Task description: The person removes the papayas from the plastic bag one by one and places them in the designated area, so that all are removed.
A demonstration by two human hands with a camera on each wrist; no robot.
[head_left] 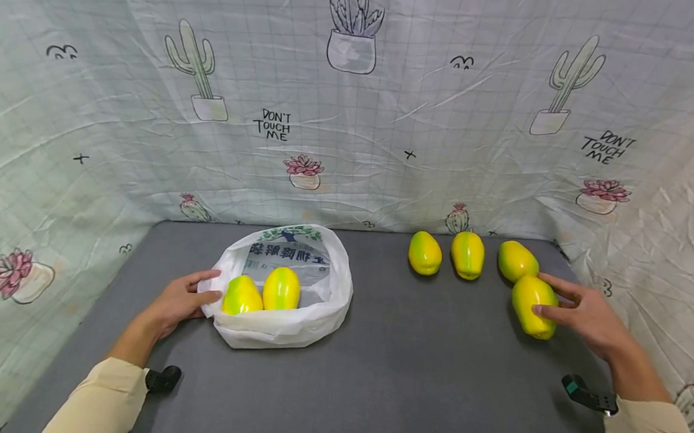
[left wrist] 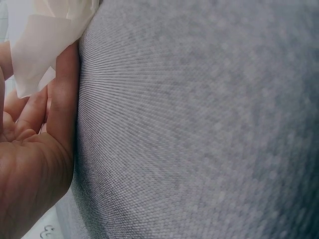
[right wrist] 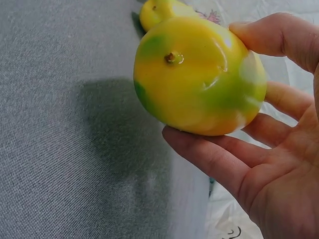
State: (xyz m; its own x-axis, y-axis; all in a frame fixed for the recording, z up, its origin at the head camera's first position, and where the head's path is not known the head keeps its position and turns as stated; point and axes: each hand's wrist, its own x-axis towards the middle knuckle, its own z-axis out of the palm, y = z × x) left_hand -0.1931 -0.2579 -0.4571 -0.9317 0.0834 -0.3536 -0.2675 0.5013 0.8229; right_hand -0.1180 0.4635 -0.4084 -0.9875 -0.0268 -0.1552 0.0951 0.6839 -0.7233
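My left hand point(head_left: 178, 302) pinches the left edge of a white plastic bag point(head_left: 295, 331), which stands with its mouth wide. Inside the bag lie two yellow-green papayas, a left one point(head_left: 243, 295) and a right one point(head_left: 282, 288). In the left wrist view, a flap of the bag point(left wrist: 37, 55) falls between the thumb and fingers of the left hand point(left wrist: 40, 144). At the right, my right hand point(head_left: 596, 318) grips a papaya point(head_left: 532, 302) between thumb and fingers. The right wrist view shows this papaya's stem end point(right wrist: 199, 79) facing the camera, its shadow falling on the table.
Behind the held papaya lies another papaya point(head_left: 516, 260). Two more, a left papaya point(head_left: 425, 253) and a right papaya point(head_left: 467, 255), sit near the back edge of the grey table point(head_left: 408, 371). A printed cloth point(head_left: 392, 111) hangs around the back and sides.
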